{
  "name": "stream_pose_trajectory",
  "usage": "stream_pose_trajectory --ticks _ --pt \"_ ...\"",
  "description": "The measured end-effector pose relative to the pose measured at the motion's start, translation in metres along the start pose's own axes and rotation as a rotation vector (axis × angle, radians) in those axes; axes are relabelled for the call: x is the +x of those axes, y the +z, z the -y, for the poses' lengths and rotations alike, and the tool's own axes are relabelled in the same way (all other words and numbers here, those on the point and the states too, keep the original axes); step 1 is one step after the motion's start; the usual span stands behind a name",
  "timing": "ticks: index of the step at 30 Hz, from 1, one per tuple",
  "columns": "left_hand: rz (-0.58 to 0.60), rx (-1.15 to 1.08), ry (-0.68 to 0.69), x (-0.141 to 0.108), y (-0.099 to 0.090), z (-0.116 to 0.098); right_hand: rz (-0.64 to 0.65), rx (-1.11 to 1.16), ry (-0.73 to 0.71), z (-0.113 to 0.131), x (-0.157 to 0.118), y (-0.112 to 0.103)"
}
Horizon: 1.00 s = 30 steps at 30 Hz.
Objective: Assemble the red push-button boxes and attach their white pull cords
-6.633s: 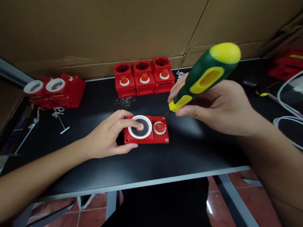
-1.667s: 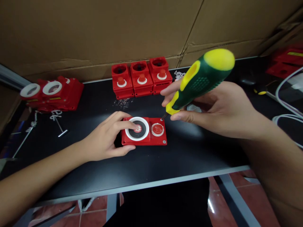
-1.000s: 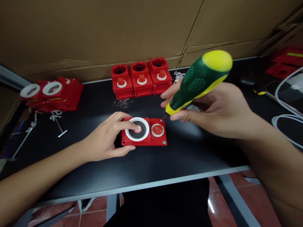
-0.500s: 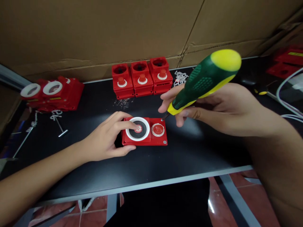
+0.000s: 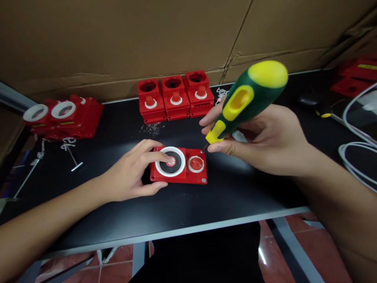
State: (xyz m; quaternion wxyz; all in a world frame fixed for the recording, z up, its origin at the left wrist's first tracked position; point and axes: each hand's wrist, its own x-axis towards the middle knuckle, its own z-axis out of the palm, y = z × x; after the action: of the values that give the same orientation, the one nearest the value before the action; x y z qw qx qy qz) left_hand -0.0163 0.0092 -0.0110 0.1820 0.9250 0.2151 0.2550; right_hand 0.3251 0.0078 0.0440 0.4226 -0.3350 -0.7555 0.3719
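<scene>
A red box-shaped device (image 5: pixel 190 179) lies on the black table, with a white-rimmed round dial on its left and a red round button in a white ring on its right. My left hand (image 5: pixel 141 167) grips its left end, thumb at the near side and one fingertip on the dial's centre. In my right hand (image 5: pixel 259 137) is a green and yellow screwdriver (image 5: pixel 253 92), tilted, its handle up to the right. The tip meets a screw at the device's far right corner. Another screw head (image 5: pixel 204 180) shows at the near right corner.
Three similar red devices (image 5: pixel 178 108) stand in a row at the back, with small debris (image 5: pixel 153 128) before them. More red devices (image 5: pixel 81 122) are stacked at the left, near a T-shaped metal rod (image 5: pixel 77 166). A white cable (image 5: pixel 353 145) and another screwdriver (image 5: pixel 326 115) lie at the right.
The screwdriver's handle has rotated, bringing a yellow inset into view, and my right fingers have shifted around it. My left hand keeps its grip on the device.
</scene>
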Motion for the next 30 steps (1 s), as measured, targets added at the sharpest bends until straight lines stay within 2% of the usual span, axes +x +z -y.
stream_pose_trajectory --ticks 3,9,14,23,30 --pt "-0.009 -0.012 -0.004 0.000 0.000 0.000 0.004 -0.008 0.026 0.000 0.001 -0.004" --pt "-0.001 0.012 0.009 -0.001 0.000 0.001 0.161 0.055 0.049 0.008 0.006 -0.022" --pt "-0.002 0.000 0.003 0.000 0.000 0.000 0.276 0.087 0.100 0.016 0.007 -0.028" --pt "0.003 -0.002 0.004 0.001 -0.001 0.000 0.136 0.005 -0.002 0.010 0.005 -0.019" --pt "0.004 -0.001 0.006 0.001 0.000 0.001 -0.011 0.028 0.033 0.004 0.005 -0.008"
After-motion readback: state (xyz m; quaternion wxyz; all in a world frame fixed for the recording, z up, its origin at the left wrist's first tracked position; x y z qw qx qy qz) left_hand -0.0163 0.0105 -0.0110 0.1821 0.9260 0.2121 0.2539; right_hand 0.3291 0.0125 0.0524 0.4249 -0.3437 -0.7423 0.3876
